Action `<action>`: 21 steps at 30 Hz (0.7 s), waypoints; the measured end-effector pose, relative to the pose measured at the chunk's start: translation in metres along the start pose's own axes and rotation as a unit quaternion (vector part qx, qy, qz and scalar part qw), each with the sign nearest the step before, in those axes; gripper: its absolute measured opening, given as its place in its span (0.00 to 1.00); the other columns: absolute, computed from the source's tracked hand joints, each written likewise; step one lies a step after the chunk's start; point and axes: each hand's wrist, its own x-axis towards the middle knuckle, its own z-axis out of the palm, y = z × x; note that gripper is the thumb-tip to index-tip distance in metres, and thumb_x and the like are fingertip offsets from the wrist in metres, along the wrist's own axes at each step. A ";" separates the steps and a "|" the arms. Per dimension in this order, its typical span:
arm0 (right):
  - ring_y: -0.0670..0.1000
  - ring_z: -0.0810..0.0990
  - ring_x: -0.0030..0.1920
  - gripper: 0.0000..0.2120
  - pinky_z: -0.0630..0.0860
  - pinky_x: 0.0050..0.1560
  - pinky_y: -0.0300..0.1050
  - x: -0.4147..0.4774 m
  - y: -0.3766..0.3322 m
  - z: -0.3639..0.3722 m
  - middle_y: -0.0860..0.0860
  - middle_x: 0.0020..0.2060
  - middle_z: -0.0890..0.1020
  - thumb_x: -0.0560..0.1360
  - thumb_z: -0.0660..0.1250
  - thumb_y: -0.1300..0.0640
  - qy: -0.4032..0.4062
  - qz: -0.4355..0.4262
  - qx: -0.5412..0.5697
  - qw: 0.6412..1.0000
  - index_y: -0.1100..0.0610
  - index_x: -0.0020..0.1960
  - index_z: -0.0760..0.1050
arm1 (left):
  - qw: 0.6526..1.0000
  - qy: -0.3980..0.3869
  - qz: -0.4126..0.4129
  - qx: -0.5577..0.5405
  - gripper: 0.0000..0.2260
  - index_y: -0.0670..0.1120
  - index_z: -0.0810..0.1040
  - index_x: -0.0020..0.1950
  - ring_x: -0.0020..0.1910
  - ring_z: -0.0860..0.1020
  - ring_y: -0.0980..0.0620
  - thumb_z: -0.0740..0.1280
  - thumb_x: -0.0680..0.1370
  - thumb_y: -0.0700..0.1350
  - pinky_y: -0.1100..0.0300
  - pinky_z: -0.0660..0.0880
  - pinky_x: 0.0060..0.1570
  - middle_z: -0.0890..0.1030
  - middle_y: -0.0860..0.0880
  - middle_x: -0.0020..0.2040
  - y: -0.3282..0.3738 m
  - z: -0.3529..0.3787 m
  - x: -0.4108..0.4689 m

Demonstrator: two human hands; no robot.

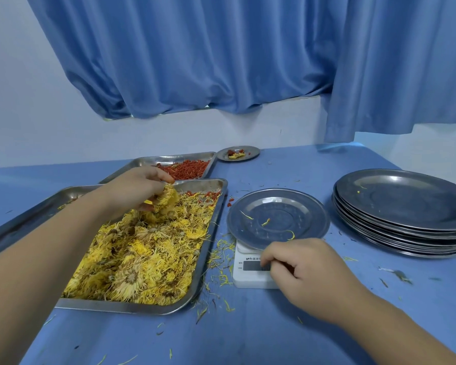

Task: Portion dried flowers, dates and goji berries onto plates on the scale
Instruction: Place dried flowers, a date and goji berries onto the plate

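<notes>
The left hand point(140, 188) pinches a loose clump of dried flowers point(166, 200) above the tray point(216, 219); petals may fall before reaching the plate point(300, 214). The right hand point(308, 270), fingers loosely bent, rests on the scale point(248, 277) and may spoil the reading.

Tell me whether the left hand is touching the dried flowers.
Touching. The head view shows the left hand gripping a clump of dried flowers over the tray.
</notes>
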 end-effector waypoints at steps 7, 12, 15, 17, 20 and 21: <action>0.46 0.76 0.36 0.13 0.73 0.39 0.44 0.001 0.002 0.000 0.44 0.33 0.80 0.68 0.55 0.54 -0.016 0.004 -0.003 1.000 0.48 0.42 0.78 | 0.997 -0.005 -0.002 0.071 0.17 0.56 0.81 0.54 0.28 0.69 0.55 0.57 0.80 0.37 0.60 0.68 0.29 0.73 0.49 0.33 0.000 -0.001 0.001; 0.47 0.76 0.37 0.14 0.74 0.40 0.45 0.001 0.001 0.000 0.44 0.33 0.80 0.68 0.54 0.54 -0.024 0.007 -0.005 1.000 0.48 0.43 0.79 | 0.996 -0.014 -0.062 -0.068 0.16 0.52 0.81 0.55 0.40 0.77 0.47 0.54 0.83 0.39 0.52 0.76 0.42 0.74 0.53 0.54 0.001 0.009 -0.003; 0.47 0.76 0.36 0.13 0.74 0.40 0.45 0.001 0.001 -0.001 0.44 0.33 0.80 0.68 0.55 0.54 -0.020 0.009 -0.004 1.000 0.49 0.42 0.79 | 0.975 0.001 -0.117 -0.186 0.12 0.47 0.80 0.57 0.38 0.73 0.48 0.58 0.83 0.43 0.56 0.73 0.35 0.71 0.48 0.61 0.001 0.015 -0.004; 0.47 0.76 0.36 0.13 0.73 0.39 0.45 0.001 0.001 -0.001 0.44 0.32 0.80 0.68 0.55 0.54 -0.017 0.012 -0.003 1.000 0.48 0.42 0.78 | 0.958 -0.008 -0.146 -0.247 0.12 0.45 0.78 0.60 0.38 0.71 0.49 0.62 0.82 0.50 0.57 0.70 0.33 0.70 0.48 0.63 0.001 0.018 -0.005; 0.46 0.76 0.36 0.13 0.73 0.39 0.45 0.001 0.001 -0.002 0.43 0.32 0.80 0.68 0.55 0.54 -0.015 0.013 -0.003 1.000 0.48 0.42 0.78 | 0.968 -0.035 -0.139 -0.206 0.17 0.46 0.76 0.61 0.39 0.68 0.51 0.67 0.77 0.55 0.58 0.69 0.37 0.73 0.49 0.58 0.002 0.020 -0.009; 0.46 0.76 0.36 0.13 0.73 0.39 0.45 0.001 0.001 -0.002 0.43 0.32 0.80 0.68 0.55 0.54 -0.015 0.012 -0.003 1.000 0.48 0.42 0.78 | 0.975 -0.042 -0.124 -0.179 0.16 0.47 0.76 0.60 0.40 0.69 0.50 0.70 0.76 0.51 0.57 0.69 0.39 0.76 0.47 0.55 0.002 0.021 -0.010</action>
